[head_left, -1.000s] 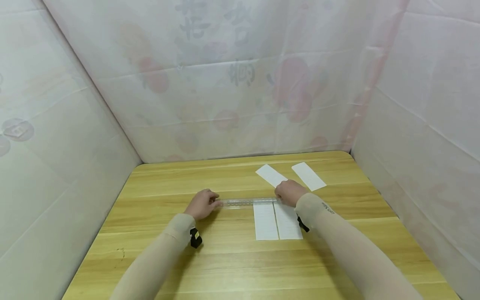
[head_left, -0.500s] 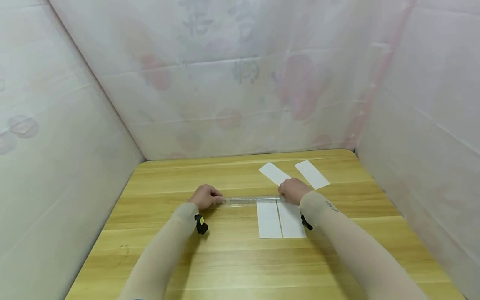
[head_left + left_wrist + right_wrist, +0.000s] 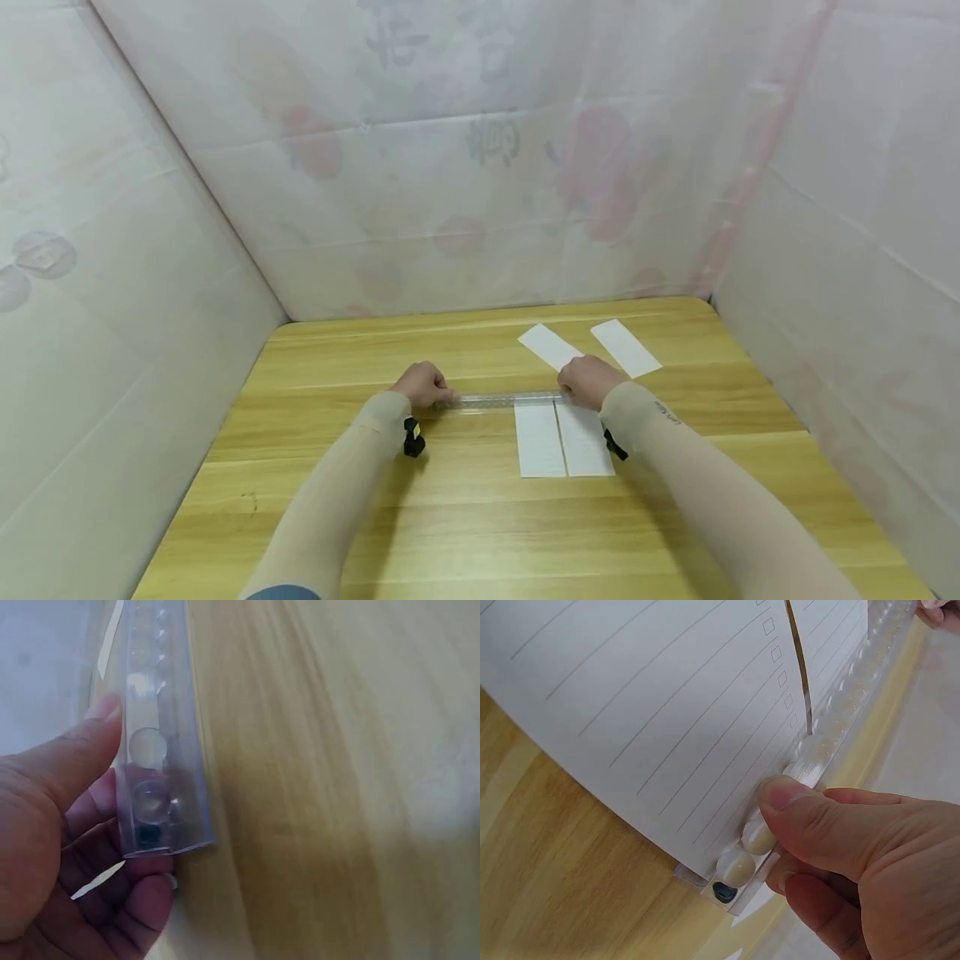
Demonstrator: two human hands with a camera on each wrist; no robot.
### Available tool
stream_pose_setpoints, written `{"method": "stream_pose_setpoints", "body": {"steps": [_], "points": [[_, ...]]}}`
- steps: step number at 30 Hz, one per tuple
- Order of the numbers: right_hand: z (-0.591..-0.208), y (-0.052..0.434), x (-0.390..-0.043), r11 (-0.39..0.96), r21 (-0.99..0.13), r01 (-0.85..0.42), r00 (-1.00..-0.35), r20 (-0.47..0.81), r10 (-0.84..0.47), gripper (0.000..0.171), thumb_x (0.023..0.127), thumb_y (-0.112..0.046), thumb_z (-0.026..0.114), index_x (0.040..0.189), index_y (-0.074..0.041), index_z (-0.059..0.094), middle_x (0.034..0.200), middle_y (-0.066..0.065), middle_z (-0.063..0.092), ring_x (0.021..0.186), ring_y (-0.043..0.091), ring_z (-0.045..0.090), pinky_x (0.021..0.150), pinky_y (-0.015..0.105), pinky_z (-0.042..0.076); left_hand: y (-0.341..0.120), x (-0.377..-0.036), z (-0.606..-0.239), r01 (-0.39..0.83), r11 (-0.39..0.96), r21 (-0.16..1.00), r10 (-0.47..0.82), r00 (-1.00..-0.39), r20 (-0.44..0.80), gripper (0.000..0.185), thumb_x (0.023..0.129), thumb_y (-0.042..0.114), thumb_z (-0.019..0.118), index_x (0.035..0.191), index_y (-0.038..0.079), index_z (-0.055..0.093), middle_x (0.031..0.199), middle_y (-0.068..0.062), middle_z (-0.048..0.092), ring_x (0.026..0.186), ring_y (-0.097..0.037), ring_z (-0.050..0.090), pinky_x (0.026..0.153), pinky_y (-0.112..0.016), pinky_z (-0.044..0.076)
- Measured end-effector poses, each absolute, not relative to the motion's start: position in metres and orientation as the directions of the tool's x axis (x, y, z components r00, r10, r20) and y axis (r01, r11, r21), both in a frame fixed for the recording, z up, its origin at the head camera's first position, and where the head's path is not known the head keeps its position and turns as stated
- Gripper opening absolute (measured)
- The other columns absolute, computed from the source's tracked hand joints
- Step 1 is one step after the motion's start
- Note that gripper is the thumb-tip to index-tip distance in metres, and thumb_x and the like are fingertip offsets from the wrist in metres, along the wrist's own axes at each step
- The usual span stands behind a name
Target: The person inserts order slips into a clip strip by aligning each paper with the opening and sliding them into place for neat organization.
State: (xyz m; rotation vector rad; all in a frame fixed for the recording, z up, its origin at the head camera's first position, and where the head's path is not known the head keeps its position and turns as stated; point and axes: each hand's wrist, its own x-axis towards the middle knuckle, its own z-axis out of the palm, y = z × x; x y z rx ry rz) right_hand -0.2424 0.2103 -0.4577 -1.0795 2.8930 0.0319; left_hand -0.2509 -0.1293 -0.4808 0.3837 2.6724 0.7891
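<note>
So from my head view I've got both hands on the clear plastic binder strip (image 3: 504, 401), which lies across the wooden table (image 3: 465, 517) in front of me: my left hand (image 3: 424, 385) pinches its left end and my right hand (image 3: 587, 381) pinches the right end, fingers curled on both sides. Two lined paper sheets (image 3: 564, 439) lie side by side with their top edges right at the strip, and two more white paper slips (image 3: 588, 347) sit further back near the wall, well apart from the strip and untouched. In the left wrist view you can see my thumb (image 3: 75, 761) on one side and my fingertips under the end of the strip, which looks slightly lifted off the wood; no paper reaches this end. In the right wrist view my thumb (image 3: 799, 806) presses the strip's edge right where the lined sheets meet it, and a row of little round studs runs along it. I can't really tell if the sheet edges are tucked inside the channel or just butted against it. My guess is the two near sheets are roughly lined up, the fastening isn't finished, and the two far slips haven't been dealt with.
</note>
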Motion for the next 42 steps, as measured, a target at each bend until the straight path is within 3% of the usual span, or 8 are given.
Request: {"method": "stream_pose_setpoints", "body": {"steps": [4,11,16,19,22,26,31,42], "points": [[-0.458,0.209,-0.242,0.748,0.007,-0.664,-0.747,-0.026,-0.664,0.032,0.082,0.0,0.071,0.063,-0.018,0.053,0.061,-0.008,0.048,0.058,0.01,0.038,0.058,0.026,0.035,-0.131,-0.255,-0.478,0.13,0.825,0.55,0.325,-0.905,-0.274,0.032,0.085,0.04,0.071,0.068,0.014,0.073,0.066,0.003,0.067,0.057,-0.013,0.057,0.056,-0.027,0.047],[-0.459,0.21,-0.243,0.741,-0.018,-0.671,-0.741,0.039,-0.67,0.027,0.083,-0.001,0.072,0.064,-0.015,0.059,0.06,-0.006,0.05,0.057,0.01,0.035,0.057,0.027,0.034,-0.136,-0.254,-0.473,0.092,0.827,0.555,0.288,-0.916,-0.278,0.036,0.084,0.04,0.072,0.067,0.009,0.071,0.064,-0.001,0.064,0.053,-0.012,0.046,0.053,-0.026,0.042],[-0.465,0.218,-0.243,0.768,-0.064,-0.638,-0.77,0.095,-0.631,0.033,0.085,0.007,0.063,0.062,-0.013,0.05,0.058,-0.007,0.033,0.057,0.009,0.028,0.058,0.028,0.028,-0.133,-0.253,-0.467,0.084,0.843,0.531,0.269,-0.921,-0.282,0.034,0.085,0.04,0.071,0.07,0.01,0.07,0.068,0.0,0.065,0.06,-0.013,0.05,0.057,-0.027,0.044],[-0.471,0.226,-0.239,0.799,-0.163,-0.579,-0.815,0.104,-0.57,0.022,0.089,-0.002,0.064,0.069,-0.012,0.062,0.062,-0.01,0.045,0.059,0.006,0.041,0.059,0.027,0.037,-0.129,-0.252,-0.464,0.066,0.857,0.511,0.258,-0.913,-0.315,0.034,0.085,0.04,0.071,0.07,0.01,0.071,0.069,0.0,0.066,0.061,-0.014,0.053,0.059,-0.027,0.045],[-0.473,0.242,-0.236,0.819,-0.335,-0.465,-0.882,0.093,-0.463,0.01,0.092,-0.017,0.066,0.095,-0.012,0.075,0.083,-0.005,0.067,0.075,0.012,0.06,0.07,0.036,0.05,-0.125,-0.25,-0.46,0.062,0.858,0.509,0.267,-0.902,-0.34,0.034,0.085,0.039,0.071,0.071,0.008,0.073,0.069,-0.001,0.068,0.06,-0.014,0.055,0.059,-0.027,0.046],[-0.471,0.276,-0.238,0.842,-0.458,-0.285,-0.958,0.097,-0.272,0.029,0.094,-0.03,0.063,0.111,-0.008,0.071,0.1,0.007,0.07,0.09,0.026,0.064,0.079,0.046,0.05,-0.122,-0.248,-0.459,0.067,0.851,0.521,0.285,-0.892,-0.351,0.034,0.085,0.039,0.071,0.072,0.007,0.074,0.07,-0.002,0.07,0.056,-0.014,0.054,0.057,-0.027,0.046],[-0.466,0.318,-0.244,0.874,-0.478,-0.093,-0.994,0.088,-0.057,0.05,0.095,-0.043,0.057,0.119,0.001,0.063,0.11,0.02,0.064,0.098,0.038,0.059,0.082,0.053,0.046,-0.124,-0.25,-0.461,0.061,0.851,0.522,0.284,-0.889,-0.36,0.034,0.085,0.04,0.071,0.068,0.011,0.072,0.066,-0.001,0.067,0.055,-0.014,0.052,0.057,-0.028,0.046],[-0.475,0.35,-0.254,0.865,-0.478,0.15,-0.988,-0.105,0.113,0.093,0.09,-0.068,0.045,0.139,0.011,0.04,0.137,0.033,0.042,0.122,0.051,0.04,0.095,0.061,0.038,-0.127,-0.241,-0.46,0.064,0.833,0.549,0.3,-0.887,-0.352,0.034,0.086,0.038,0.071,0.07,0.008,0.072,0.067,-0.003,0.067,0.054,-0.013,0.048,0.054,-0.027,0.043]]}}
